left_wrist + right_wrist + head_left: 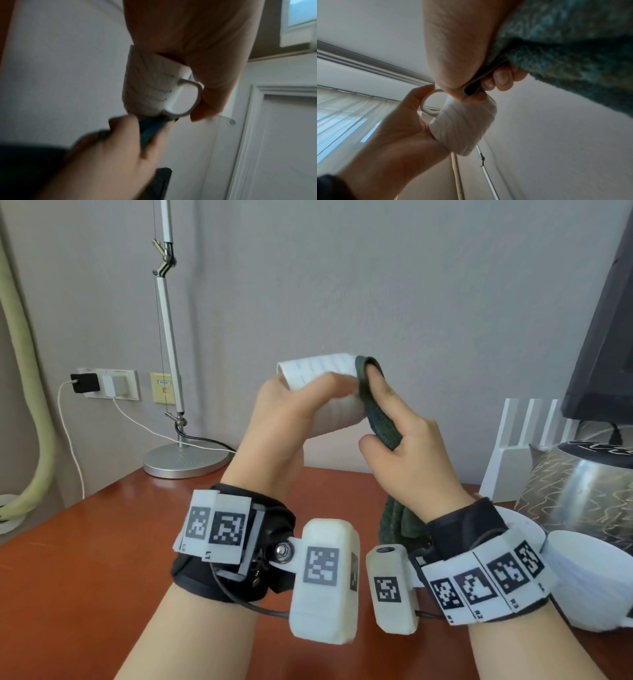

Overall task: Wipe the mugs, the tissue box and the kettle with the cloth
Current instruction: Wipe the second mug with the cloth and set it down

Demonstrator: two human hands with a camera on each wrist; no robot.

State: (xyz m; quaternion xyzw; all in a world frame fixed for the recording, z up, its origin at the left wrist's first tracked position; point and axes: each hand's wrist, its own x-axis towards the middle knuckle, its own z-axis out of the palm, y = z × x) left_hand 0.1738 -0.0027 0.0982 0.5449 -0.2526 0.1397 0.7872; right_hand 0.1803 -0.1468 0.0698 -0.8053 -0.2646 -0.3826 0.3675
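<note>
Head view, left hand: the left hand holds a white mug with faint blue lines, raised above the worktop and lying on its side; the grip is wrapped round the mug's body.
Head view, right hand: the right hand pinches a dark green cloth against the mug's right end, one fold going over the rim; the rest of the cloth hangs below the wrist.
Head view, other task things: a second white mug stands on the worktop at the right edge, just beside the right wrist; the patterned metal kettle stands behind it. I cannot make out the tissue box.
Head view, surroundings: a desk lamp stands at the back left of the worktop, a white rack and a dark monitor at the right, wall sockets with plugged chargers at the left.
Left wrist view: blurred; the mug shows its handle, with the left hand curled round the mug, a finger behind the handle. The right hand presses the cloth against the mug's open end.
Right wrist view: the left hand cups the mug with the thumb touching the handle. The right hand holds the cloth tightly, a folded edge pinched between thumb and fingers at the mug's rim.
</note>
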